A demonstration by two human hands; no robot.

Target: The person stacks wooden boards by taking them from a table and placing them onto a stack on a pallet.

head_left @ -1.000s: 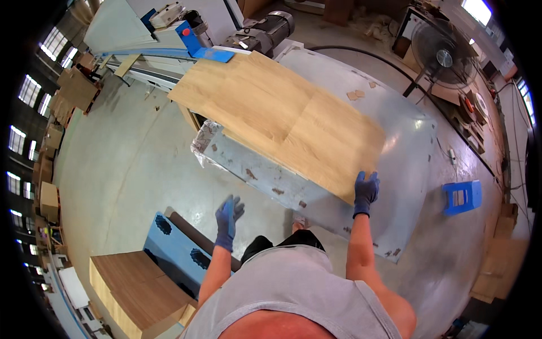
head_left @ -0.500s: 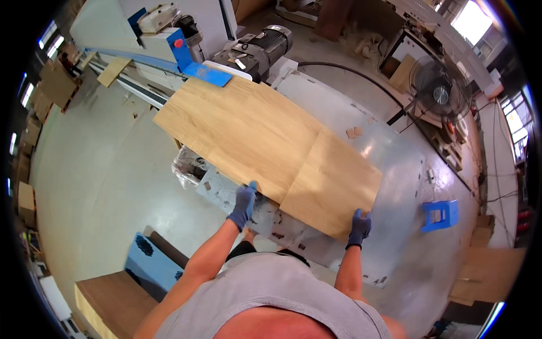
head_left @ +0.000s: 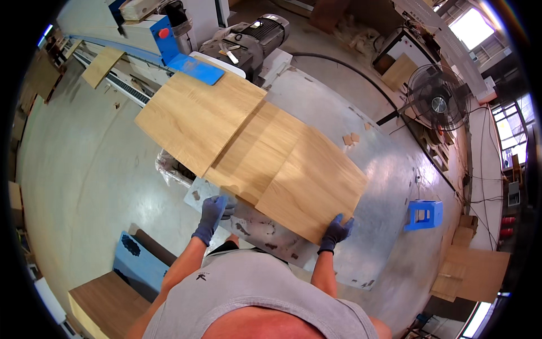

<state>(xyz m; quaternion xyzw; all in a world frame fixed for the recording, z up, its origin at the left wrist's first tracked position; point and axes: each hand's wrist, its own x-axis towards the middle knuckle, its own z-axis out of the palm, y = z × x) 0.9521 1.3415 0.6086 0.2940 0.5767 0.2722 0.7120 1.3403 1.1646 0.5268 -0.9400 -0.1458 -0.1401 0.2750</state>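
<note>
Three light wood-grain boards lie in an overlapping row in front of me. The left board (head_left: 200, 113) rests over the edge of the middle board (head_left: 257, 150), and the right board (head_left: 313, 183) overlaps its other side. My right hand (head_left: 337, 230), in a blue-grey glove, grips the near right corner of the right board, thumb on top. My left hand (head_left: 212, 217), gloved alike, is just off the near edge of the middle board, fingers partly curled and apart, holding nothing visible.
A machine with a blue plate (head_left: 196, 69) and red button stands at the far left, beside a motor (head_left: 248, 42). A grey metal table (head_left: 384, 186) lies under the boards. A fan (head_left: 438, 104), blue stool (head_left: 423, 215) and light-blue block (head_left: 135, 263) stand around.
The left board now sits visibly stepped over the middle board, where the surface looked continuous before. My left hand has come away from the board edge; my right keeps its corner. The view has shifted.
</note>
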